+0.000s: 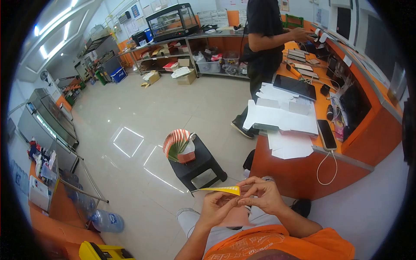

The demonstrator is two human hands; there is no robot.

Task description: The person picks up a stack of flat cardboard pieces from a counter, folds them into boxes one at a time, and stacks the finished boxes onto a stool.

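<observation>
Over my lap, a thin folded yellow paper piece (220, 189) with white marks near one end is seen almost edge-on. My left hand (216, 209) grips it from below, fingers curled behind it. At its right end, the fingertips of my right hand (261, 196) pinch the yellow edge. In front of my knees is a black stool (200, 161). On it stands a fanned row of orange-and-white striped paper pieces (177, 144) with green inner sides, beside a small reddish pack (186, 155).
At right, an orange counter (277, 167) carries white cardboard sheets (281, 115), a laptop (294, 86) and a phone (326, 135) on a cable. A person in dark clothes (264, 41) stands there. Lower left are a water bottle (106, 221) and something yellow (102, 251).
</observation>
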